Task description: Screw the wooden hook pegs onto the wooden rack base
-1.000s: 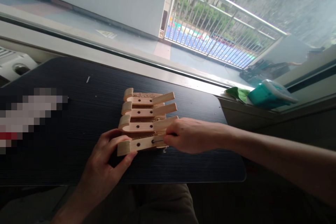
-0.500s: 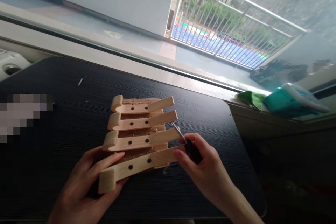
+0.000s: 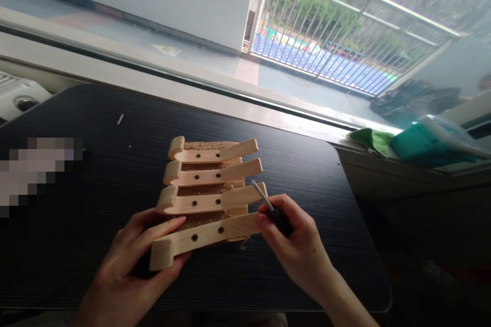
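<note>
Wooden rack: The wooden rack (image 3: 205, 202) lies on the dark table (image 3: 95, 184), directly in front of the person, with four hooks in a row over its rough board. This middle position probably lets both hands reach it easily.
Nearest hook: The nearest hook (image 3: 207, 233) is on the near edge of the rack; it runs at an angle to its neighbour, so the gap is wider at the left end. Two dark screws (image 3: 194, 238) sit in its face.
Left hand: The left hand (image 3: 128, 260) is clamped on the rack's near left corner, thumb on the near side of this hook, forefinger in the gap behind it, seemingly to steady it.
Right hand: The right hand (image 3: 303, 242) is closed around the handle of a screwdriver (image 3: 270, 207), at the rack's right end. Thumb and forefinger are at the hook's tip; whether they press it, I cannot tell.
Screwdriver shaft: It points up and left by the neighbouring hook, away from the screws, perhaps to leave the fingertips free.
White piece: A small white piece (image 3: 120, 119) lies beyond the rack, to its left.
</note>
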`<state>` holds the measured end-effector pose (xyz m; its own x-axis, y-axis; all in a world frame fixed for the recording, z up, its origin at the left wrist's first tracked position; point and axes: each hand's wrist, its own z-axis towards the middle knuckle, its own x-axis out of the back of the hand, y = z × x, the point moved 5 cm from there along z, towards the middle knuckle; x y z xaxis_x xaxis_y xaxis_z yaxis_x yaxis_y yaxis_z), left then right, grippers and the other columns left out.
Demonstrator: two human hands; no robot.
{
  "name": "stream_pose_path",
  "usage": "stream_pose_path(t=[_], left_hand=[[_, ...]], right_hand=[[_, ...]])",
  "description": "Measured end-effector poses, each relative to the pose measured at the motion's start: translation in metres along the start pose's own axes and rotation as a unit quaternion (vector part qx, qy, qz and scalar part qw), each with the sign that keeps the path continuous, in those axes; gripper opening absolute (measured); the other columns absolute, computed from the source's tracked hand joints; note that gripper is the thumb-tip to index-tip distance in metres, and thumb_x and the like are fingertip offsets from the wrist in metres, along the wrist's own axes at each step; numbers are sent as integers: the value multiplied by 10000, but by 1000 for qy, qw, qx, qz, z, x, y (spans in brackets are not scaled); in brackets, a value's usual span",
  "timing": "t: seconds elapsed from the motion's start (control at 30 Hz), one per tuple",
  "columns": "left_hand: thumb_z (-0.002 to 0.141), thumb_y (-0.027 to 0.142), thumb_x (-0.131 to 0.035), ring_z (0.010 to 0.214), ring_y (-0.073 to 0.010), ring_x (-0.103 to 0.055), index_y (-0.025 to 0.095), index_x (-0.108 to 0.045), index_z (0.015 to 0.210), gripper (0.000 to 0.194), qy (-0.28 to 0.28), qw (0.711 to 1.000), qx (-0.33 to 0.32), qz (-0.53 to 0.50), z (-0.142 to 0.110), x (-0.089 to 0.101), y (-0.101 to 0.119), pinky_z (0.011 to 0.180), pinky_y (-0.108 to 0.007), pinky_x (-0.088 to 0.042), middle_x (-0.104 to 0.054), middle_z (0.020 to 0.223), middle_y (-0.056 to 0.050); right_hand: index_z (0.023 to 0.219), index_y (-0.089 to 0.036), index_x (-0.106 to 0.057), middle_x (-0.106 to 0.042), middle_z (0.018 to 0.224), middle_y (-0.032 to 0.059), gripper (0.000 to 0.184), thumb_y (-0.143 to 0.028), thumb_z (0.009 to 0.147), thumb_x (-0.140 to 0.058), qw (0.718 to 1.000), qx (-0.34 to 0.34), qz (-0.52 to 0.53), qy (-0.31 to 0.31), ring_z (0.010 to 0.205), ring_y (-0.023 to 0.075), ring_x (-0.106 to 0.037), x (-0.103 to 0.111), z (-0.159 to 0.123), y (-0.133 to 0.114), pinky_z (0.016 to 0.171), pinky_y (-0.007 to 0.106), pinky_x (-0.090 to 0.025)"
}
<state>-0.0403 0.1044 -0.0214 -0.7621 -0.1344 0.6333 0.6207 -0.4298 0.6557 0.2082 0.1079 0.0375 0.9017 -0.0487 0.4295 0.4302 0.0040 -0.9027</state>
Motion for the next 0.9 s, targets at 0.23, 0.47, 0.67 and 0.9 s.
stream_pose_path(t=[0.23, 0.47, 0.67, 0.9], left_hand=[[816, 342, -638, 1191, -231, -533, 327, -543, 1220, 415, -24, 1000, -6, -10, 10, 13, 16, 983, -369, -494, -498, 1285, -29], [805, 353, -647, 1148, -226, -574, 278, -615, 1104, 310, -2, 1000, -9, -26, 13, 17, 21, 968, -364, -507, -544, 1231, -42], [778, 390, -650, 1104, -224, -603, 239, -692, 955, 236, -11, 999, 2, -30, 19, 22, 25, 940, -333, -516, -593, 1160, -52], [763, 411, -631, 1098, -230, -613, 218, -710, 903, 251, -24, 997, 62, -50, 22, 21, 30, 949, -334, -510, -607, 1149, -64]], right_hand=[[1157, -201, -587, -535, 606, -61, 438, -303, 744, -689, 995, -22, 82, 60, 503, 90, -448, -8, -23, 22, 481, 201, -424], [1126, -172, -629, -457, 590, -72, 451, -334, 711, -701, 977, -42, 177, 108, 530, 83, -394, -26, -29, 34, 518, 215, -408], [985, -159, -673, -487, 596, -56, 365, -389, 703, -712, 980, -12, 175, 88, 551, 96, -427, -25, -26, 28, 533, 222, -420], [952, -151, -673, -509, 612, -48, 344, -387, 705, -706, 968, -8, 215, 128, 579, 104, -446, -28, -28, 33, 570, 233, -434]])
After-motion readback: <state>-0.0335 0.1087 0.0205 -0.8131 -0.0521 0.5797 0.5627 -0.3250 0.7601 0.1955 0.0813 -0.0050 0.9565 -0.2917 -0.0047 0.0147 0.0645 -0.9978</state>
